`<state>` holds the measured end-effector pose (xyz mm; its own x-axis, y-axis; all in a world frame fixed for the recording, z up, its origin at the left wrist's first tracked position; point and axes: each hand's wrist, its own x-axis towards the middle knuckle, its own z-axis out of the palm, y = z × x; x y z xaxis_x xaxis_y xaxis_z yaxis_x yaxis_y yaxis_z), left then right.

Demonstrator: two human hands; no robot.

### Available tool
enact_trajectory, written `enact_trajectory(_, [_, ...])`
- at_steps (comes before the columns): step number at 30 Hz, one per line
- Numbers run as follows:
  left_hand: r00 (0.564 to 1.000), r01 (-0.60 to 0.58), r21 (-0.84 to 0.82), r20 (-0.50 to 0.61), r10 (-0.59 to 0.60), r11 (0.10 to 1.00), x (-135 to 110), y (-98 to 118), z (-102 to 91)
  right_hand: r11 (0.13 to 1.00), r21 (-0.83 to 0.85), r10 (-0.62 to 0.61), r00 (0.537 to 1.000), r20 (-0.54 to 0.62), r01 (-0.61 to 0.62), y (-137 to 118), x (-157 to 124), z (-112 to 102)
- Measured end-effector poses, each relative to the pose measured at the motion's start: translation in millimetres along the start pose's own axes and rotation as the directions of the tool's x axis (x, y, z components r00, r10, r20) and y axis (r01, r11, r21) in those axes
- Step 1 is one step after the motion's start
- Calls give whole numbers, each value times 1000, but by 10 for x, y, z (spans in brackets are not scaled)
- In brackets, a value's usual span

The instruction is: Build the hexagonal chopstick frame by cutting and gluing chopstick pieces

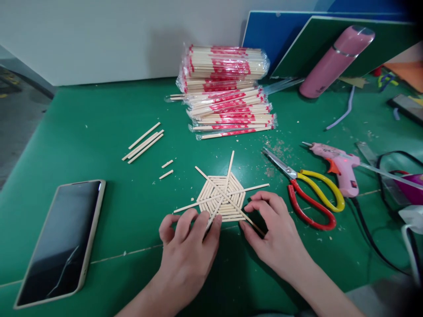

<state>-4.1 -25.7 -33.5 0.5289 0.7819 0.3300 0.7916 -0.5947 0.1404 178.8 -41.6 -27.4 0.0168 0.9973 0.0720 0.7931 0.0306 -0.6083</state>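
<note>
A hexagonal web made of wooden chopsticks [228, 207] lies on the table, with long sticks crossing at its middle and sticking out past its edges. My left hand [191, 246] is closed at its lower left, thumb and fingers around the end of one crossing stick. At the lower right corner, my right hand [277, 237] has its thumb and curled fingers on either side of another crossing stick, gripping the web's edge there. The fingers cover parts of both stick ends.
Wrapped chopsticks [228, 88] are piled at the back. Cut sticks [145, 143] and two short pieces [167, 169] lie left. A phone [61, 242] is at far left. Scissors [294, 176], a pink glue gun [340, 167] with cord, and a pink bottle [337, 61] are right.
</note>
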Motion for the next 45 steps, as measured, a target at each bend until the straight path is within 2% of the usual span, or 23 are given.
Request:
enact_trajectory(14, [1000, -8, 16, -3, 8, 1000, -17, 8, -3, 988, 28, -155, 988, 25, 154, 15, -7, 13])
enact_trajectory(19, [1000, 24, -18, 14, -24, 1000, -13, 0, 0, 990, 31, -138, 990, 31, 137, 29, 2, 30])
enact_trajectory(25, [998, 37, -81, -46, -41, 996, 39, -42, -50, 992, 35, -123, 991, 50, 122, 13, 7, 15])
enact_trajectory(34, [986, -90, -121, 126, 105, 989, 198, 4, 9, 995, 8, -100, 993, 59, 100, 0, -6, 15])
enact_trajectory(39, [984, -102, -115, 135, 118, 988, 246, 10, -16, 998, 51, -29, 999, 31, 27, 17, -15, 25])
enact_trajectory(45, [987, -99, -134, 110, 114, 986, 242, 9, -6, 996, 82, -34, 999, 28, 32, 37, -2, -7])
